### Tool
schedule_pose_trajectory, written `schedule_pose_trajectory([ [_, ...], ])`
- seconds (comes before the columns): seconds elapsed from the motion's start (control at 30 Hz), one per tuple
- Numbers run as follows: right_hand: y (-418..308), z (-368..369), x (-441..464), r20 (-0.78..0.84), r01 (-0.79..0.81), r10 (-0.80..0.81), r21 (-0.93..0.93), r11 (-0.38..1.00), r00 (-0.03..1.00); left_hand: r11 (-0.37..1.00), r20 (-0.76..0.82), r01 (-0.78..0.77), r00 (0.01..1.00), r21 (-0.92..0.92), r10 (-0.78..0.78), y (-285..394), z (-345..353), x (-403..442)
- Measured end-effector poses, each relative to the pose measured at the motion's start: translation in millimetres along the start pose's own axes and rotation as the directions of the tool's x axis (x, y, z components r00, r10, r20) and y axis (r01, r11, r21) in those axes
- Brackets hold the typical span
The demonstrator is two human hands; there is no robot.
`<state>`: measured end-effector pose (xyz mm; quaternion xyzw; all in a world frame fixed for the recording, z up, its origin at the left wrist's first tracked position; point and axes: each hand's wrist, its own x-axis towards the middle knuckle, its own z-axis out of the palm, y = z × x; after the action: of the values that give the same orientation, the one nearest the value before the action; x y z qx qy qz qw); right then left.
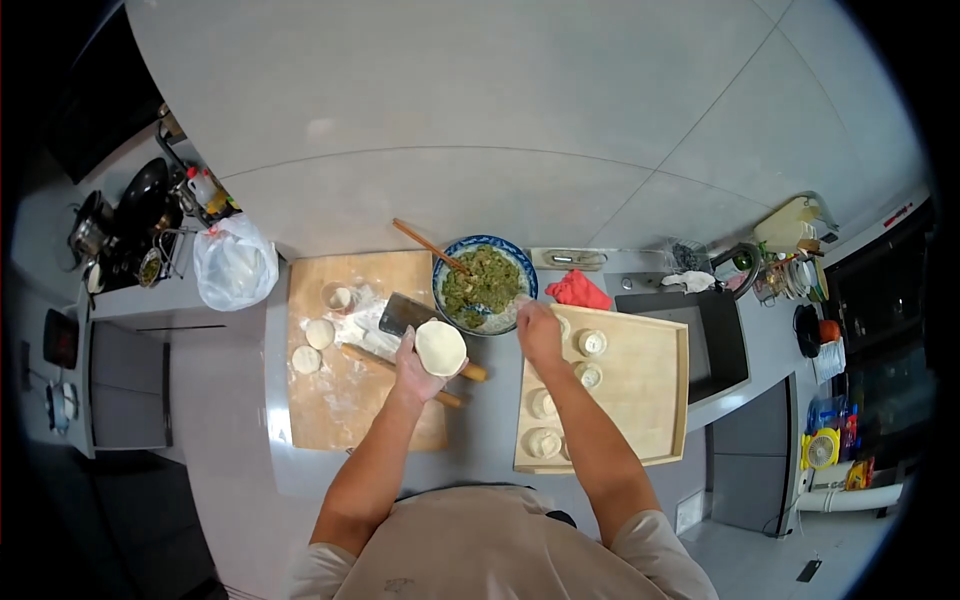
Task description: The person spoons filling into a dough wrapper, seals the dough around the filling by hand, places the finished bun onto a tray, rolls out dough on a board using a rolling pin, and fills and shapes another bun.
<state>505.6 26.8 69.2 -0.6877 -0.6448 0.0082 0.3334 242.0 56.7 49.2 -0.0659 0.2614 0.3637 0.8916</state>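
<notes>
My left hand (414, 374) holds a round dough wrapper (441, 348), cupped in the palm, in front of a blue-rimmed bowl (529, 268). Green chopped filling (482, 280) fills the bowl, and wooden chopsticks (425, 243) lean in it from the left. At the bowl's right rim is my right hand (541, 334), its fingers closed; what they hold, if anything, I cannot make out. My right forearm passes over a wooden tray (640, 400) bearing several shaped dough pieces (544, 442).
Left lies a floured wooden board (325, 415) with dough rounds (306, 360), a cleaver (405, 313) and wooden rolling pin handles (474, 372). A red cloth (579, 290) sits behind the tray, beside the sink (715, 345). A white plastic bag (235, 262) stands at the counter's far left.
</notes>
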Motion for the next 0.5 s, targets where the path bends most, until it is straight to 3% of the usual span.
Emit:
schedule_pose_trajectory([
  [0.07,17.6,-6.6,6.8,-0.069,-0.108,0.106,-0.027,0.994,0.992,1.0,0.007,-0.014,1.0,0.027,0.014,-3.1,-5.4,8.8],
  [0.13,23.7,0.0,13.0,-0.063,-0.116,0.114,-0.026,0.993,0.991,0.999,-0.006,-0.028,1.0,0.037,0.028,-5.0,-4.9,12.5],
  [0.33,-18.7,24.6,-6.8,0.068,-0.376,0.371,0.085,0.923,0.926,0.997,0.041,-0.05,0.998,0.052,0.048,-0.5,-16.0,18.0],
  [0.4,-29.5,18.7,-20.4,0.136,-0.055,0.044,0.079,0.995,0.99,0.997,0.031,-0.057,0.998,0.046,0.056,2.2,-19.2,20.8],
  [0.43,-34.3,17.0,-26.4,0.14,-0.055,0.043,0.078,0.995,0.989,0.998,0.029,-0.057,0.998,0.042,0.056,3.0,-19.6,21.3],
  [0.5,-41.0,15.9,-34.1,0.167,0.178,-0.196,0.119,0.977,0.966,0.998,0.029,-0.056,0.998,0.019,0.055,4.9,-20.3,23.0],
])
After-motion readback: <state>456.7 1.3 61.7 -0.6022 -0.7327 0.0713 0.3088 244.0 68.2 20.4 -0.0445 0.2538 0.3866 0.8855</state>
